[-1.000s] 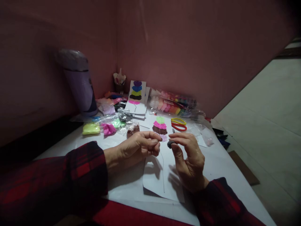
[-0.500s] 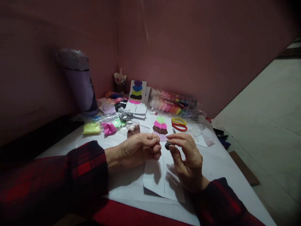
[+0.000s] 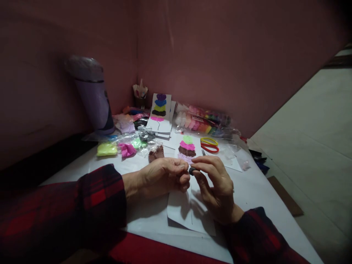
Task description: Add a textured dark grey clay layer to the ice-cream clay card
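Observation:
My right hand pinches a small dark lump of clay between thumb and fingertips. My left hand is curled closed right beside it, its fingertips touching the lump. Both hands hover over a white paper sheet with a thin drawn stem line and stacked bands of green, pink, brown and lilac clay at its far end.
Behind lie bagged clay pieces: yellow, pink, green, brown. A finished coloured card leans near a pack of clay colours. Yellow and red bands lie to the right. A lilac canister stands at back left.
My right hand has brought the dark clay lump leftward until it meets my left fingertips. The left hand has stayed nearly still.

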{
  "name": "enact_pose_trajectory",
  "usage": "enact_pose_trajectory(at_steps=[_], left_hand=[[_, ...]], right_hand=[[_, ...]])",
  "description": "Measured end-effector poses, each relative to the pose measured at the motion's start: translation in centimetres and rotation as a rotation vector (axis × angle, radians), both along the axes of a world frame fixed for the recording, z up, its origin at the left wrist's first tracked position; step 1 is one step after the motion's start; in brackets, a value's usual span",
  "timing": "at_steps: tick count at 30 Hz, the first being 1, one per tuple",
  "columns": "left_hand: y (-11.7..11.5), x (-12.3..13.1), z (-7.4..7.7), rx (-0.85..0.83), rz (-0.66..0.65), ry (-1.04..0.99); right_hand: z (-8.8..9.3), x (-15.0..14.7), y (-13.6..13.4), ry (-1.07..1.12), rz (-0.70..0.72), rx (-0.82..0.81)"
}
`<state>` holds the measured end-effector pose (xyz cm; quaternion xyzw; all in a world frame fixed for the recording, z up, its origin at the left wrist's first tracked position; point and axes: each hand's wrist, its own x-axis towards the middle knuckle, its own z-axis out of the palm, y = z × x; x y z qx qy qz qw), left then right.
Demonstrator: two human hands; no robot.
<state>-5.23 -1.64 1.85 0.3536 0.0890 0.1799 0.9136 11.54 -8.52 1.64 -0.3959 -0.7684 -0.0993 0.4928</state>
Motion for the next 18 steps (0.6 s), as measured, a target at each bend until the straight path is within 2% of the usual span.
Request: enact_pose_trajectory(at_steps=[18], left_hand=[[-0.07,0.15,-0.26,0.046,-0.003,0.061]], right_hand=[[-0.16,0.05,-0.1,0.046,0.008,0.038]])
